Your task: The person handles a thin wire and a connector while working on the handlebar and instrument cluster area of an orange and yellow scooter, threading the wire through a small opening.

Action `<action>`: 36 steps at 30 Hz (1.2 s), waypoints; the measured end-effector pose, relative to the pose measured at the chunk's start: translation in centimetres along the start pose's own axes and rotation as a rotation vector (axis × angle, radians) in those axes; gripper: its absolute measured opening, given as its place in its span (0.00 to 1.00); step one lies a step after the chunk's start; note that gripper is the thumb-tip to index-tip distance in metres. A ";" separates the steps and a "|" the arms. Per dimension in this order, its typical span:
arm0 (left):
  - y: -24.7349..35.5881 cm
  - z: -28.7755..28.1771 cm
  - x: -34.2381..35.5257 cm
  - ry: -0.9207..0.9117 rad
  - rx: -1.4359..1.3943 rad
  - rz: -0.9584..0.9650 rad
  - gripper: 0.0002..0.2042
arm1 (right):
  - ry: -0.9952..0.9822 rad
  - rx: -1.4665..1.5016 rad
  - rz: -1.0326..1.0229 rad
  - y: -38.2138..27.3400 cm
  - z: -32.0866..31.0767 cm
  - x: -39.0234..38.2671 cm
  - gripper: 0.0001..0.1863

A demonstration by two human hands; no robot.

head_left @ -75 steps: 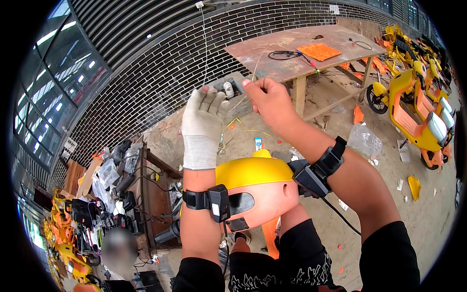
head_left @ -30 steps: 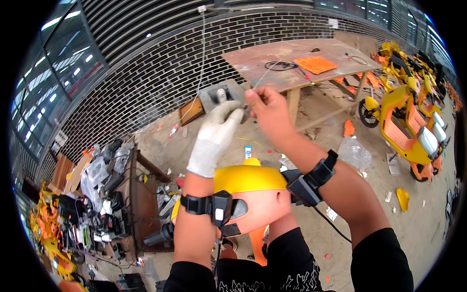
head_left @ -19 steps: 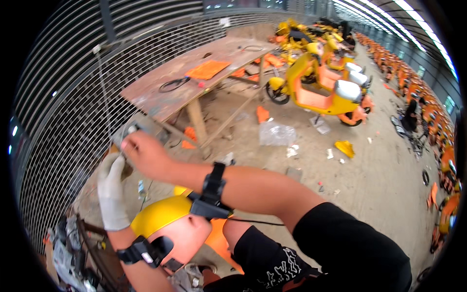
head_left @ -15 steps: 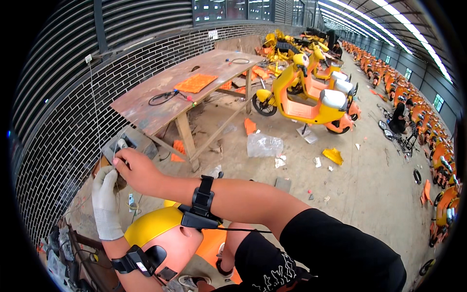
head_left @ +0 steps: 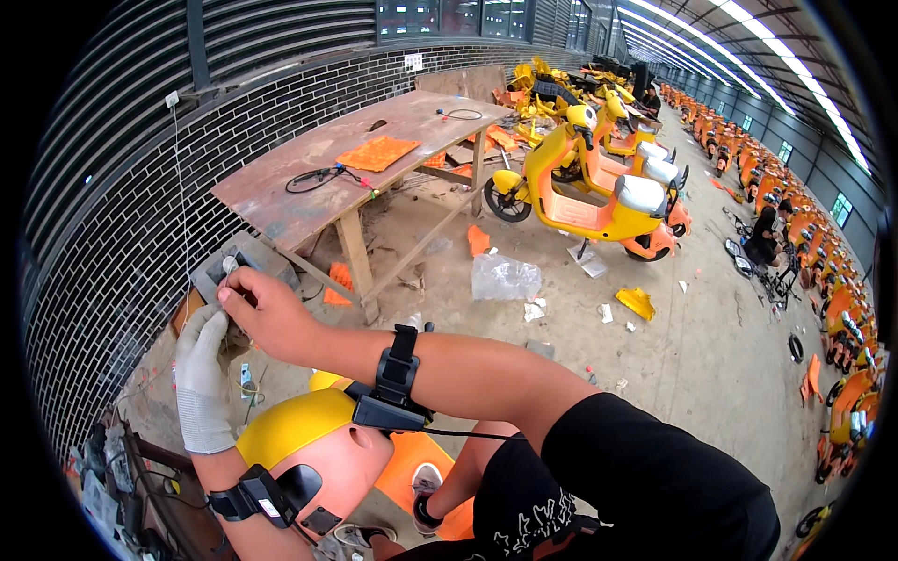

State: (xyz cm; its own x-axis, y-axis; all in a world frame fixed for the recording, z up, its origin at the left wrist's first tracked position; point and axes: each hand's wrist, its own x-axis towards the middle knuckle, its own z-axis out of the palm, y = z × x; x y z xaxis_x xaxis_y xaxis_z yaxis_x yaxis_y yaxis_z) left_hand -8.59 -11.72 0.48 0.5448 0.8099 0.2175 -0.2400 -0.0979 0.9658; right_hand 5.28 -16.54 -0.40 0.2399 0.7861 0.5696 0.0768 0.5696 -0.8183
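My left hand (head_left: 202, 379), in a white knit glove, is raised with its fingers closed. Against its fingertips, my bare right hand (head_left: 271, 316) is closed in a pinch. Whatever lies between the two sets of fingers is too small or hidden to make out. Just beyond the right fingers, a small whitish rounded thing (head_left: 230, 266) shows in front of a grey box (head_left: 253, 252). Below my forearms sits a yellow and pink scooter body shell (head_left: 309, 428), close to my legs.
A worn wooden table (head_left: 271, 192) ahead carries an orange pad (head_left: 378, 153) and a coiled black cable (head_left: 313, 179). Yellow scooters (head_left: 585, 217) stand beyond it. On the floor lie a clear plastic bag (head_left: 506, 278) and a yellow panel (head_left: 636, 303). Another person (head_left: 765, 238) sits far right.
The view has shifted slightly, and more of my foot shows beside the shell. Both hands stay together at the fingertips, the right fingers bent a little differently.
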 end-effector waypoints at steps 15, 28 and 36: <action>0.3 -0.7 0.2 0.010 0.044 0.053 0.09 | 0.004 0.085 0.046 -0.7 0.1 0.5 0.13; 0.9 2.0 -0.7 0.150 0.458 0.192 0.09 | 0.070 -0.021 0.108 0.0 -0.2 0.7 0.15; 0.7 0.3 0.2 0.029 0.003 0.039 0.08 | -0.172 0.275 0.087 0.5 -0.4 1.1 0.11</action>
State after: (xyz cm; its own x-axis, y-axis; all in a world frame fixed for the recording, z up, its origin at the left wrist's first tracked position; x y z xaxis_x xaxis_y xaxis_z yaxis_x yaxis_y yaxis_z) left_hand -8.43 -11.84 1.28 0.5113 0.8220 0.2508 -0.2586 -0.1312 0.9570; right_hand 6.00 -15.49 -0.16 0.0654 0.8504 0.5221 -0.2062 0.5234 -0.8267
